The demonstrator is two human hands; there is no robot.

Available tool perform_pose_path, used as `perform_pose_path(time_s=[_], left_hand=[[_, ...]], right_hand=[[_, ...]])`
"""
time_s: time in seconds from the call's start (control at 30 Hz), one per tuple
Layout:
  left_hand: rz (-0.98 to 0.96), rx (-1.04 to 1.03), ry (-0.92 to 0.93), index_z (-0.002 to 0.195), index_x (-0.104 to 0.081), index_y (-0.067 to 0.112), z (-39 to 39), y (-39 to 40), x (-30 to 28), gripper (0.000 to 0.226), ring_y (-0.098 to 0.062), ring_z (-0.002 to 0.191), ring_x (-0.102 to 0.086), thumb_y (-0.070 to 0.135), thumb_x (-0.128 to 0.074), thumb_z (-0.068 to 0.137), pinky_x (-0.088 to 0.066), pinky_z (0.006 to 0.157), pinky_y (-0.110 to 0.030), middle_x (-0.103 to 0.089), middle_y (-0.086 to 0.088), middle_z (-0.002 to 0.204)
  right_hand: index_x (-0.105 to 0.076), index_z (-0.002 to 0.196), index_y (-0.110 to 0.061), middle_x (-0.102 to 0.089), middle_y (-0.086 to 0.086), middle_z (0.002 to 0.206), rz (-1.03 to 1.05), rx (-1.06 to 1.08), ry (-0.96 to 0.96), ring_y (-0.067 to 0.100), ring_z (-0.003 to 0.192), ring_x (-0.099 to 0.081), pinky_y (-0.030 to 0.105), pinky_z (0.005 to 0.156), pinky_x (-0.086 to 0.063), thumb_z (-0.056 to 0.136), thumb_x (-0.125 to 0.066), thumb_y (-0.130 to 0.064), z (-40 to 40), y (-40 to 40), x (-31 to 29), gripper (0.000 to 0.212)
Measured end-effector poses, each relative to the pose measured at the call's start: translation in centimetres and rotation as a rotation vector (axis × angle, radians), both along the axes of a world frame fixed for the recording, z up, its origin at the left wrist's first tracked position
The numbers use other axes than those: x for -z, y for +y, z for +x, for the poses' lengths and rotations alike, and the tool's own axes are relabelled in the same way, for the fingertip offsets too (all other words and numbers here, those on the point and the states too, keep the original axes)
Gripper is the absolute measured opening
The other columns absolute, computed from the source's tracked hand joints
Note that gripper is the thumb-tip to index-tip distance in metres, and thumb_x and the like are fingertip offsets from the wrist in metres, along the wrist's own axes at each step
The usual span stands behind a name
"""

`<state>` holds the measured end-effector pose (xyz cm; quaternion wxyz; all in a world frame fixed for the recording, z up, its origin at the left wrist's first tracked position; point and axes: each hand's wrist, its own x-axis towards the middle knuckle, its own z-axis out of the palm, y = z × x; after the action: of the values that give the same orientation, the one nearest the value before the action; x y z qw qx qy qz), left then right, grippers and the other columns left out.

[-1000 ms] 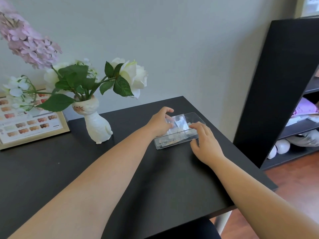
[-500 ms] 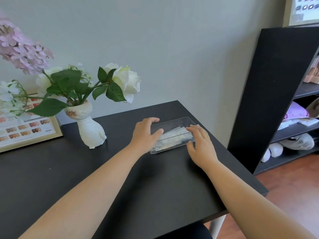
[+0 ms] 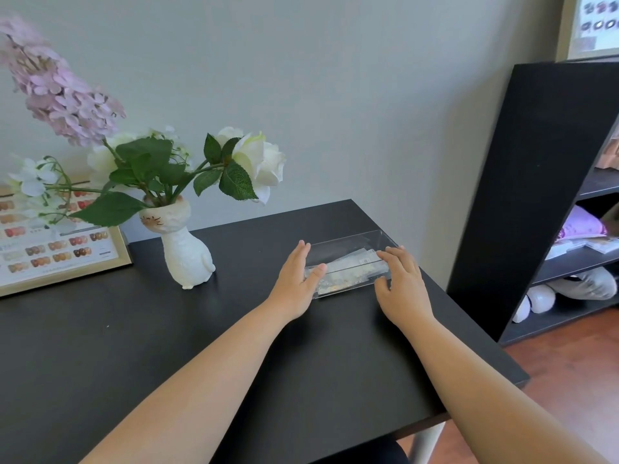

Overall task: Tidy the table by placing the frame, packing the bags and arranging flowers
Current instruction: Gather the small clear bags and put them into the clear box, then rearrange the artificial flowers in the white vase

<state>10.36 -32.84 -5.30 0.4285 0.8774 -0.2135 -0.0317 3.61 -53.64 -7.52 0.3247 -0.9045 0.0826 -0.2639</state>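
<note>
A clear plastic box (image 3: 351,242) lies on the black table (image 3: 167,346) near its far right corner, with small clear bags (image 3: 348,269) inside. My left hand (image 3: 296,279) rests flat against the box's left end, thumb over the rim. My right hand (image 3: 402,283) presses its right front corner, fingers spread. A white cat-shaped vase (image 3: 186,252) holds white roses (image 3: 261,162), a pink hydrangea (image 3: 63,92) and green leaves. A gold-edged frame (image 3: 60,259) with a colour chart leans at the far left.
A black shelf unit (image 3: 542,182) stands right of the table, with purple and white items on its shelves. The table's right edge runs close to the box. Wooden floor shows below it. A grey wall is behind.
Both hands have shifted from reaching into the box to holding its two ends. The bags now lie flat inside. The camera view has moved slightly.
</note>
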Motion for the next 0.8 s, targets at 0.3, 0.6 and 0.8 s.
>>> perform_pose_path(time_s=[0.3,0.6,0.8], left_hand=[[-0.09,-0.038,-0.053,0.161,-0.006,0.027,-1.6,3.2,0.0,0.064,0.001,0.153,0.0,0.049,-0.027,0.106,-0.005,0.126,-0.031,0.001,0.016,0.168],[-0.108,-0.333,-0.004,0.159,-0.025,0.024,-2.3,15.9,1.1,0.055,0.0,0.144,-0.022,0.039,-0.036,0.107,-0.017,0.117,-0.023,-0.024,0.02,0.154],[-0.336,-0.579,0.078,0.153,-0.04,0.019,-1.4,20.8,-0.3,0.051,-0.015,0.142,-0.038,0.038,-0.04,0.105,-0.029,0.108,-0.026,-0.039,0.002,0.157]], right_hand=[[-0.057,0.132,-0.012,-0.044,0.008,0.149,-0.226,-0.063,-0.189,0.026,0.146,-0.023,0.046,0.12,-0.014,0.087,-0.041,-0.008,-0.4,0.8,0.1,0.048],[-0.073,0.098,-0.018,-0.061,0.008,0.12,-0.442,-0.6,-0.378,0.029,0.111,-0.056,0.038,0.089,-0.047,0.075,-0.05,-0.006,-0.3,10.1,0.2,0.035],[-0.067,0.118,-0.024,-0.054,-0.007,0.12,-0.121,-0.58,0.05,0.009,0.1,-0.048,0.029,0.092,-0.046,0.091,-0.051,-0.011,3.2,17.6,-0.3,0.034]])
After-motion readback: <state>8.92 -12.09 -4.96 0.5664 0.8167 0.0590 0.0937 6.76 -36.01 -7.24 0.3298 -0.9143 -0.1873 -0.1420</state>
